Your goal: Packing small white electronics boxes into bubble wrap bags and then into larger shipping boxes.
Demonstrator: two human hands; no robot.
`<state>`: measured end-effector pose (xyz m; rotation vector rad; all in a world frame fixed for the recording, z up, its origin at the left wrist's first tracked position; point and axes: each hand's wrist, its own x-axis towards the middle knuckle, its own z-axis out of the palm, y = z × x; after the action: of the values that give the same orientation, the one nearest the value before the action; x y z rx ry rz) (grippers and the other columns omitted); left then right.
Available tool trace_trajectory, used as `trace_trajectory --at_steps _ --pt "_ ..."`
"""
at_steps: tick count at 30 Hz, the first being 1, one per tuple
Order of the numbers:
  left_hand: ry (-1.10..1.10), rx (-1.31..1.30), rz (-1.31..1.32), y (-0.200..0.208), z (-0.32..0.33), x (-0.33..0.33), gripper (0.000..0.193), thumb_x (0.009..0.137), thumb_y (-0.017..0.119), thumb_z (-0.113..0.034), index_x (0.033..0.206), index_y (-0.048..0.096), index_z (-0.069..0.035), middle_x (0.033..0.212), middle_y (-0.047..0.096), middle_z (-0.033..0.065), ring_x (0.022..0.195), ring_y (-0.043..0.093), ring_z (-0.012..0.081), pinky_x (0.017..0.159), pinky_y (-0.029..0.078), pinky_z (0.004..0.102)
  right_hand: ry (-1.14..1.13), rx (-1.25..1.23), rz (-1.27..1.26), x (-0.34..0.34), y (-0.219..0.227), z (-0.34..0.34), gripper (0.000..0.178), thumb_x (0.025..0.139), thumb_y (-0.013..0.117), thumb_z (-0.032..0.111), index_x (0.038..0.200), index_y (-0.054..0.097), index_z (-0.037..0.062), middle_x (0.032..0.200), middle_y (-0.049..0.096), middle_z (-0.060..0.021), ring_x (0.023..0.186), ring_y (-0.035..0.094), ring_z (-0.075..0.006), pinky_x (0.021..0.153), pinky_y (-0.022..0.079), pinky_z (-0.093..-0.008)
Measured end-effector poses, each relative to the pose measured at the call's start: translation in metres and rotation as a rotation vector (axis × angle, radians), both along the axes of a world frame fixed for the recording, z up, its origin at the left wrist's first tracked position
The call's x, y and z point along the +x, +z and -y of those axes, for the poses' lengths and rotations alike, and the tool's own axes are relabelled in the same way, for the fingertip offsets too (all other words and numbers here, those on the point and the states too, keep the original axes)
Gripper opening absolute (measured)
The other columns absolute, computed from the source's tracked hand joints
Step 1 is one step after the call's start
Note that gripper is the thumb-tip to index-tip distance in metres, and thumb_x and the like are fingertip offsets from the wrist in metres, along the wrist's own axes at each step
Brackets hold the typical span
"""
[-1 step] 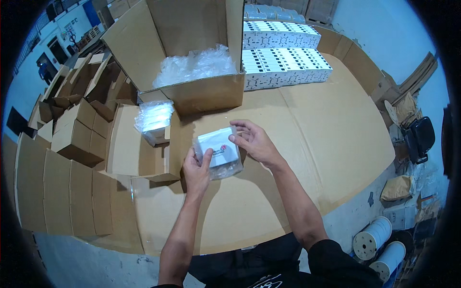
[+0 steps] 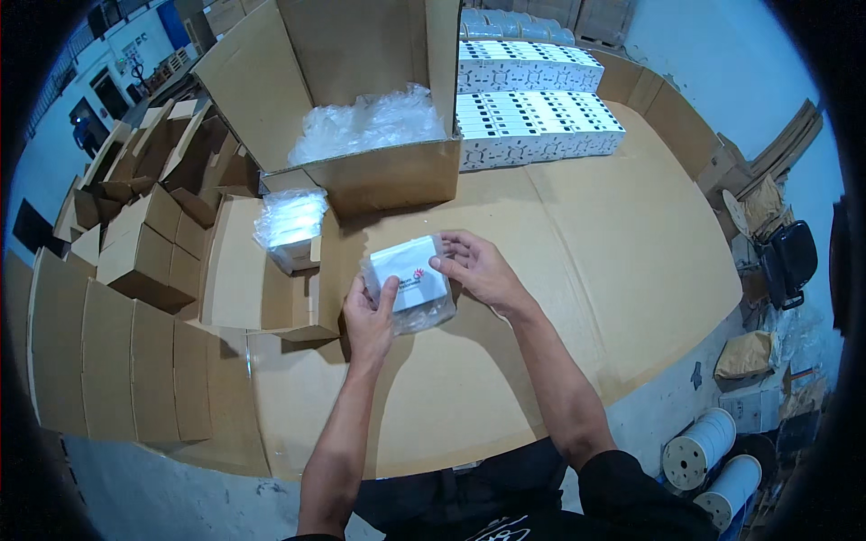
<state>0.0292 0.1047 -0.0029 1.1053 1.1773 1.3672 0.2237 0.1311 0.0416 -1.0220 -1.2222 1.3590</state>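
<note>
Between my two hands is a small white box in a clear plastic bag point(image 2: 409, 278), held over the cardboard-covered table. My left hand point(image 2: 370, 311) grips its lower left side, thumb on the front. My right hand point(image 2: 478, 266) pinches the upper right corner, thumb in front and fingers behind. The bag's loose end hangs below the box. Left of my hands stands an open carton point(image 2: 302, 302) with several bagged packets point(image 2: 293, 225) standing in its far part. Beyond it, a large open carton point(image 2: 388, 176) holds a heap of clear plastic bags point(image 2: 370, 122).
White printed boxes point(image 2: 541, 140) are stacked in rows at the far right of the large carton. Several brown cartons point(image 2: 149, 252) crowd the left side. The cardboard table surface point(image 2: 613, 261) extends right. Cable spools point(image 2: 699, 448) stand on the floor at lower right.
The bagged box has tilted very slightly in my hands. Otherwise my grip and the surroundings look the same.
</note>
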Motion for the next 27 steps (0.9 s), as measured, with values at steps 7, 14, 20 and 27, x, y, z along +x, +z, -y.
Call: trace_trajectory --at_steps 7,14,20,27 --pt "-0.011 0.028 -0.009 -0.004 -0.025 0.004 0.032 0.103 0.065 -0.026 0.123 0.063 0.0 0.107 0.069 0.0053 0.096 0.063 0.0115 0.085 0.052 0.0295 -0.063 -0.083 -0.063 -0.012 -0.022 -0.007 0.032 0.103 0.062 0.017 0.125 0.063 -0.0064 0.107 0.073 -0.0095 0.095 0.068 -0.0115 0.084 0.055 -0.0269" --pt "-0.014 0.077 0.085 -0.001 -0.028 0.002 0.037 0.108 0.054 -0.032 0.122 0.07 -0.002 0.112 0.07 0.0053 0.101 0.062 0.013 0.093 0.049 0.0297 -0.159 -0.111 -0.234 -0.021 -0.023 -0.006 0.028 0.104 0.061 0.017 0.118 0.071 -0.0052 0.107 0.074 -0.0082 0.094 0.067 -0.0106 0.082 0.056 -0.0263" --pt "-0.052 0.13 0.016 0.025 -0.019 -0.002 0.04 0.109 0.051 -0.033 0.125 0.07 -0.001 0.12 0.071 0.0074 0.113 0.061 0.0153 0.101 0.047 0.0318 -0.11 0.001 -0.237 -0.014 -0.007 0.001 0.027 0.104 0.061 0.016 0.117 0.073 -0.0048 0.11 0.074 -0.009 0.097 0.067 -0.0117 0.088 0.055 -0.0271" --pt "-0.029 0.222 -0.064 0.034 -0.013 -0.006 0.043 0.109 0.051 -0.035 0.132 0.067 -0.001 0.126 0.071 0.0083 0.121 0.06 0.0165 0.108 0.044 0.0338 -0.042 0.133 -0.208 -0.008 -0.005 -0.002 0.029 0.103 0.063 0.017 0.122 0.071 -0.0032 0.122 0.072 -0.0113 0.114 0.064 -0.0158 0.103 0.049 -0.0319"
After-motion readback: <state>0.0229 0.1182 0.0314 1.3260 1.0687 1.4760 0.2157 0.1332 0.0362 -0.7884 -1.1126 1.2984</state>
